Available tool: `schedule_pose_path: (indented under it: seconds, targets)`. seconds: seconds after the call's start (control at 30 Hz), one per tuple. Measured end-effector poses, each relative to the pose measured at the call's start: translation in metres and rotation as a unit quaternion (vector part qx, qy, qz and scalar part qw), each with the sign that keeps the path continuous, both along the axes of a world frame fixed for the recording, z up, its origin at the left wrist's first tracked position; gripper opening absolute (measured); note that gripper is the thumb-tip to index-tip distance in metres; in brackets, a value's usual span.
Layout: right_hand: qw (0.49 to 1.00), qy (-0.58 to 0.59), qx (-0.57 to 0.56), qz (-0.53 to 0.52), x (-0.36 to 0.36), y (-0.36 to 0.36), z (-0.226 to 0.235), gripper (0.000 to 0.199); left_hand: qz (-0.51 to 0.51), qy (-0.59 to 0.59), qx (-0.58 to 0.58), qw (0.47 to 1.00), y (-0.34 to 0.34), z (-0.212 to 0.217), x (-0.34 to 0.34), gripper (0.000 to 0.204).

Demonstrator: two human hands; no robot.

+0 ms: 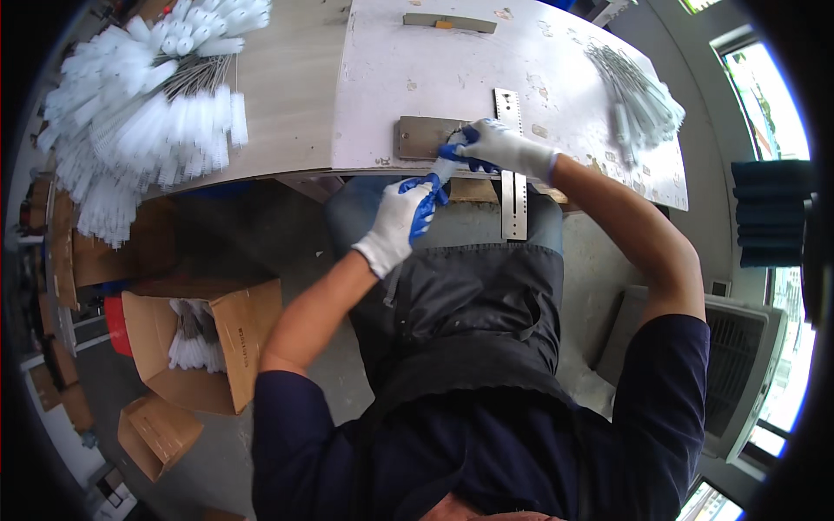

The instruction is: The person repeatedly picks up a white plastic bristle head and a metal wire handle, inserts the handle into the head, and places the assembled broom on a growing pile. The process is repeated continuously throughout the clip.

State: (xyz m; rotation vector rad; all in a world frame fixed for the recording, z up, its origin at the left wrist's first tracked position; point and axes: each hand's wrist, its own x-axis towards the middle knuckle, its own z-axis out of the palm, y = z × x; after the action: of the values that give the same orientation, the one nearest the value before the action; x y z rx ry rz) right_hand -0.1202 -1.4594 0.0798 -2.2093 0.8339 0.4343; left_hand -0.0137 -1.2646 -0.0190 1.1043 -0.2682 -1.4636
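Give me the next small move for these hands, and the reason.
Probably steady the pale piece with the left hand while the right hand guides its far end: the left appears closed around it, and the right is at that end, beside the metal block.

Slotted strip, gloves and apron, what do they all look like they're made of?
Strip: probably metal, given its silvery sheen and crisp cut slot and holes.
Gloves: apparently white fabric, with a blue coating on fingers and palm, perhaps rubber.
Apron: black, with a slight shine on its soft folds; coated cloth or leather-like vinyl, I can't tell which.
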Motion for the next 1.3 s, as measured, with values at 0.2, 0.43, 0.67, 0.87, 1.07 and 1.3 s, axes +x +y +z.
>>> schedule_pose_path:
  seconds: [0.2,0.43,0.67,0.87,1.07,1.3]
  targets:
    - [0.907,-0.022,-0.282,0.311,-0.002,-0.051,-0.045,0.039,-0.102,-0.248,-0.006,0.963,-0.007,0.007,0.038,0.016]
    - [0.912,-0.032,-0.281,0.297,0.002,-0.046,-0.064,0.035,-0.155,-0.61,-0.046,0.776,-0.008,0.013,0.063,0.016]
    - [0.944,-0.075,-0.3,0.115,-0.007,-0.017,-0.066,0.034,0.244,-0.606,-0.039,0.756,0.036,0.013,0.028,0.03]
    - [0.955,-0.062,-0.284,0.054,-0.006,-0.006,-0.064,0.033,0.392,-0.158,-0.019,0.906,-0.036,0.01,0.018,0.034]
    - [0.95,-0.094,-0.287,0.08,-0.003,-0.009,-0.069,0.036,0.477,0.033,-0.014,0.878,-0.124,-0.011,0.075,0.025]
    - [0.914,-0.182,-0.338,0.13,-0.012,-0.019,-0.093,0.034,0.313,-0.133,0.062,0.938,-0.212,-0.021,0.08,0.015]
